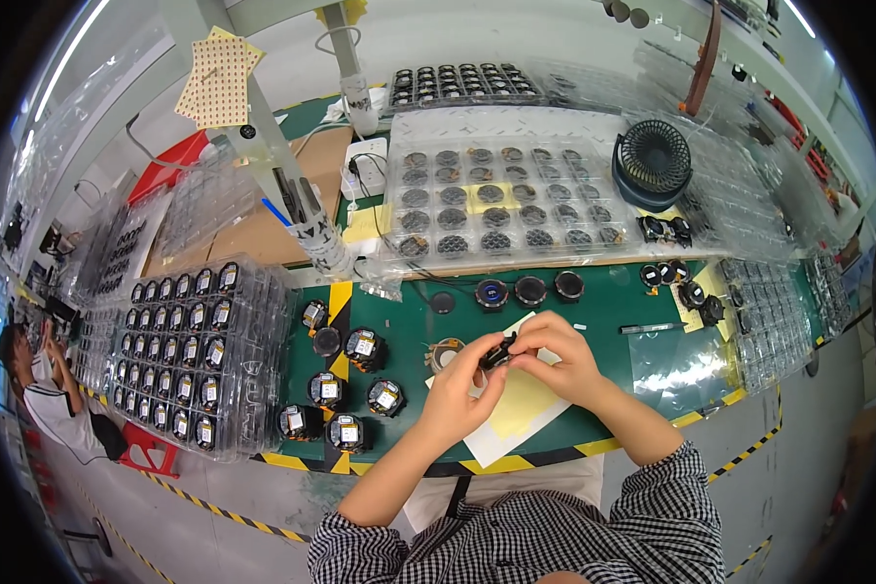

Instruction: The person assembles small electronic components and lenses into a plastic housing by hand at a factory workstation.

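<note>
Between my two hands, above the green bench mat, is a small black part, partly covered by fingers; its exact kind does not show. My left hand pinches it from the left with thumb and forefinger. From the right, my right hand grips the same part with its fingertips. Below them lie white paper and a yellow sheet. A round pale part with a thin wire rests just beyond my left hand. Farther back stand three round dark units, one with a blue top.
Several black cylindrical units with white labels stand left. Beyond them is a clear tray stack full of similar units. A tray of round parts and a black fan occupy the back. A marker lies right. Another person sits far left.
</note>
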Demonstrator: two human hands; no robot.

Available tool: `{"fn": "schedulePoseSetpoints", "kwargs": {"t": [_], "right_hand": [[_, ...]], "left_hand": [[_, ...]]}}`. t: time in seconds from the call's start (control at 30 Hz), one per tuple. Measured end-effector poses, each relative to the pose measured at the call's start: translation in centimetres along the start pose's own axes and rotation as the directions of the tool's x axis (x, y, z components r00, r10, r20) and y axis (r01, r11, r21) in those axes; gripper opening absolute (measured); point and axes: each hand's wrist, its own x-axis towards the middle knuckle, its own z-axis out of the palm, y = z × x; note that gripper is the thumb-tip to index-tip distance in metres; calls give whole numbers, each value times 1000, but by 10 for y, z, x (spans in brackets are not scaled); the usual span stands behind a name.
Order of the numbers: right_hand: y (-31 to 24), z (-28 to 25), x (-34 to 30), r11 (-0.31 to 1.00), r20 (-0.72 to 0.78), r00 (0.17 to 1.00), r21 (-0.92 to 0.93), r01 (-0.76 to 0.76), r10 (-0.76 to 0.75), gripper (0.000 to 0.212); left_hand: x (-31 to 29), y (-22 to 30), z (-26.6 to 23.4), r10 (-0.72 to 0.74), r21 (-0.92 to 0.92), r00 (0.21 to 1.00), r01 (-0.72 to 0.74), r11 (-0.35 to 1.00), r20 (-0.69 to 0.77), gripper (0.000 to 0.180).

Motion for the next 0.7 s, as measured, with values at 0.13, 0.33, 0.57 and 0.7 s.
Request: {"fn": "schedulePoseSetpoints", "kwargs": {"t": [0.13, 0.33, 0.57, 0.7], "right_hand": [[-8, 1, 4, 999, -67, 997, -25, -27, 25, 29], [-8, -2, 6, 974, -55, 983, -156, 164, -174, 34], [-10, -4, 4, 941, -56, 954, -189, 280, -295, 31], [-9, -3, 4, 929, -12, 956, -242, 280, -292, 37]], "left_hand": [[-3, -5, 2, 169, 181, 986, -166, 969, -2, 43], [2, -4, 0, 340, 181, 940, -330, 927, -31, 42], [6, -2, -5, 513, 182, 859, -505, 844, 3, 44], [7, 1, -5, 521, 216, 854, -505, 836, -21, 39]]}}
